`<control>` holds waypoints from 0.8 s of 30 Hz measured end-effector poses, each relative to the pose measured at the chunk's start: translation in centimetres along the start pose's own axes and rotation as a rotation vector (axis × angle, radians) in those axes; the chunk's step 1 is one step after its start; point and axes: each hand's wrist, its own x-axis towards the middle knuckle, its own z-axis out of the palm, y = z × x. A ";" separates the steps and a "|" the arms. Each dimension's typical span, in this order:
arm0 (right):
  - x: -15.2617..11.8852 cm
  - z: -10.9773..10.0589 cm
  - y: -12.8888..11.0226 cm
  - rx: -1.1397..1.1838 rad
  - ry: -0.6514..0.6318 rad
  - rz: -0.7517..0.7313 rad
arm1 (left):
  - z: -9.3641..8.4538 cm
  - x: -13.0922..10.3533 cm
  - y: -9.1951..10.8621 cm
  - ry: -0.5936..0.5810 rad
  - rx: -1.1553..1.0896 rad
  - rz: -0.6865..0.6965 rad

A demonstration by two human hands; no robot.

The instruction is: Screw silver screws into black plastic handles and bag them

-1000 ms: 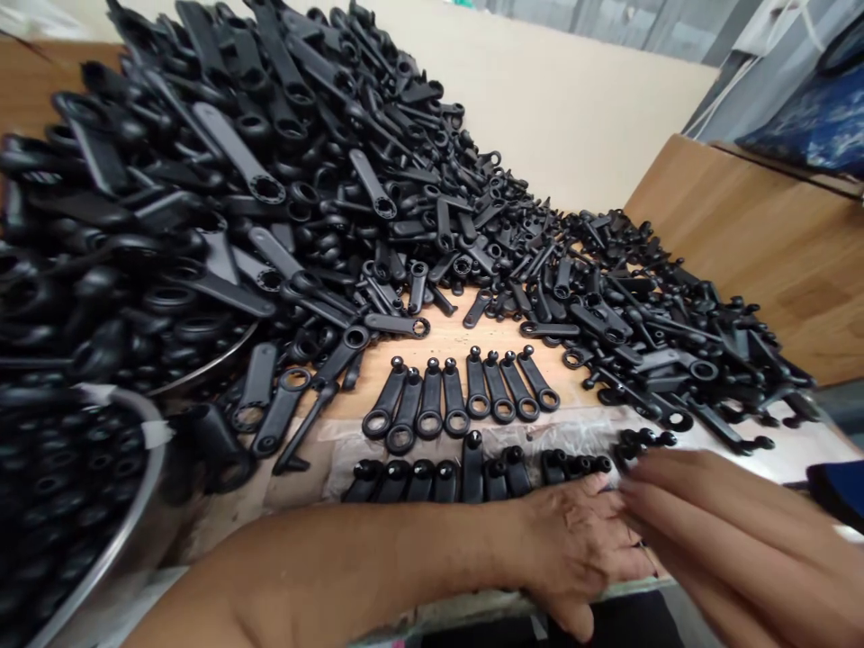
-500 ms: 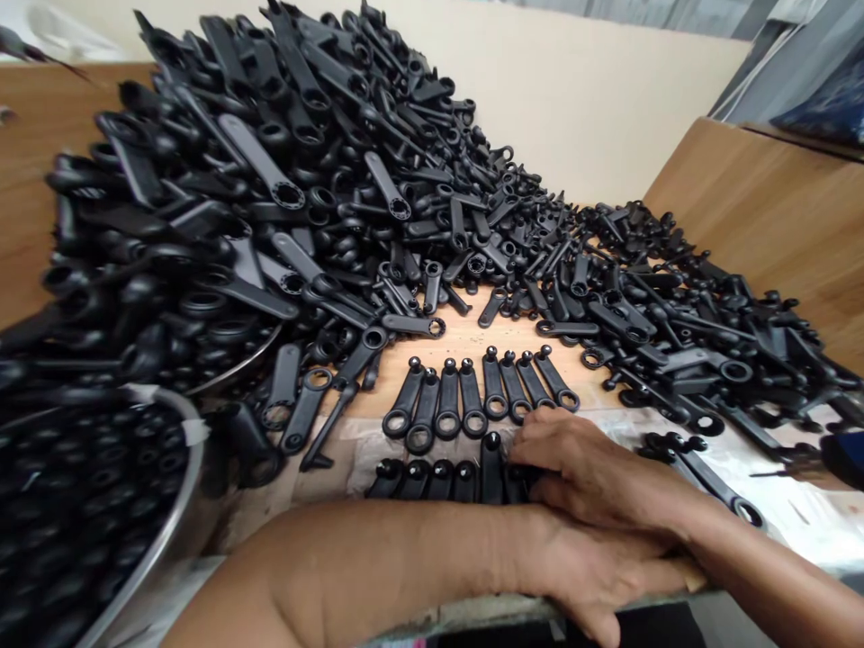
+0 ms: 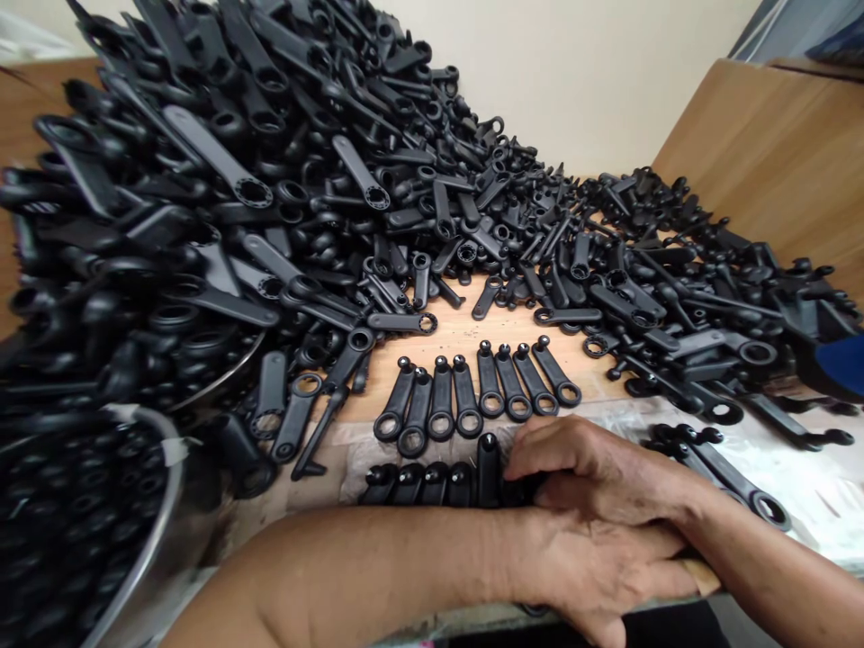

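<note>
My left hand point(image 3: 607, 571) lies palm down near the front edge, with its thumb and fingers apart and a light bandage on one fingertip. Crossing over it, my right hand point(image 3: 590, 463) has fingers curled round a black crank arm point(image 3: 518, 488), mostly hidden between them. Just left of those fingers, another black arm point(image 3: 489, 477) points away from me, beside a row of black ball ends point(image 3: 434, 477) partly covered by my left forearm. Behind, several black arms point(image 3: 465, 400) lie side by side, rings toward me and ball ends away.
A huge heap of black arms point(image 3: 324, 180) rises behind and to the left. A metal bowl point(image 3: 152, 540) of small black parts stands at the lower left. More arms point(image 3: 749, 486) lie at right on clear plastic; a dark blue object point(image 3: 841, 367) shows at the right edge.
The camera view has shifted, so the heap sits further left and higher. Both hands keep nearly the same pose on the same spot. The blue object reaches further into view.
</note>
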 end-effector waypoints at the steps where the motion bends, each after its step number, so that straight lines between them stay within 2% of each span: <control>1: -0.1 -0.1 0.1 -0.007 0.011 0.007 | -0.3 -0.1 0.0 -0.004 0.015 0.001; 8: -0.9 -0.5 0.8 -0.146 0.167 0.045 | -1.7 -0.3 0.0 0.000 0.113 -0.024; 13: -1.1 -0.1 1.1 -0.205 0.173 0.071 | -1.2 -0.2 0.1 -0.008 0.171 -0.021; 17: -1.2 0.0 1.5 -0.230 0.158 0.101 | -1.6 -0.2 0.0 -0.013 0.167 -0.035; 22: -1.6 0.2 2.0 -0.310 0.136 0.096 | -1.5 0.5 -0.5 -0.099 0.034 0.036; 23: -1.8 0.3 2.3 -0.337 0.170 0.074 | -1.2 0.6 -0.5 -0.131 -0.022 0.000; 24: -2.0 0.4 2.6 -0.377 0.218 0.033 | -0.8 0.7 -0.3 -0.148 -0.076 -0.100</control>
